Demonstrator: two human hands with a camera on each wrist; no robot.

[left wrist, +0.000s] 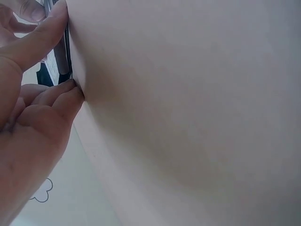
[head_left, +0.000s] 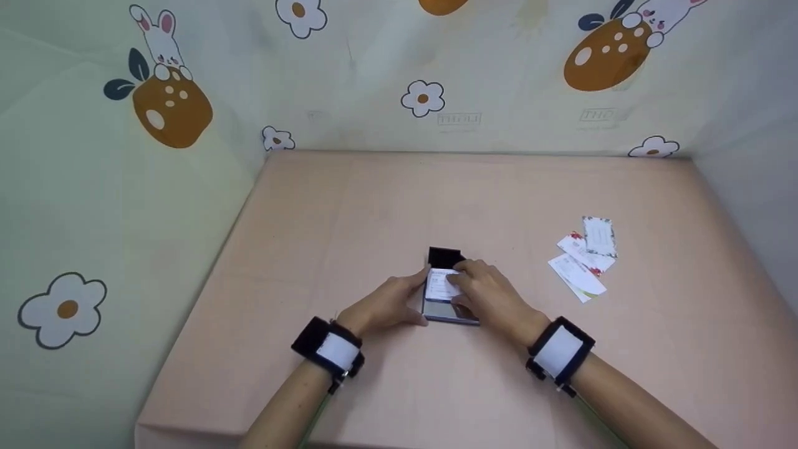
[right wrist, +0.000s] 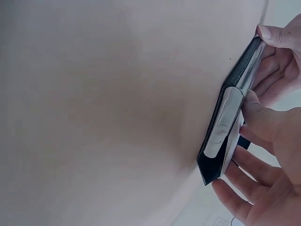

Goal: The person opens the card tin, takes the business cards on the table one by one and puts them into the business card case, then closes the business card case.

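Note:
A business card case (head_left: pixel 450 313) with a black lid flap (head_left: pixel 444 257) raised lies open on the cloth. Its outside is black with a silvery metal panel (right wrist: pixel 225 120). My left hand (head_left: pixel 385 305) holds the case along its left side, thumb at the near corner and fingers at the far one. Inside the case sits a white printed card (head_left: pixel 440 285), tilted up at its far part in the right wrist view. From the right, my right hand (head_left: pixel 495 302) pinches this card, its fingers partly covering it. How many cards lie beneath is hidden.
Several loose cards overlap to the right: a floral-bordered card (head_left: pixel 600 236), a card with red flowers (head_left: pixel 583 252) and a card with a green edge (head_left: pixel 576 277). A pink cloth (head_left: pixel 349 206) covers the table. A patterned wall covering (head_left: pixel 361 75) stands behind.

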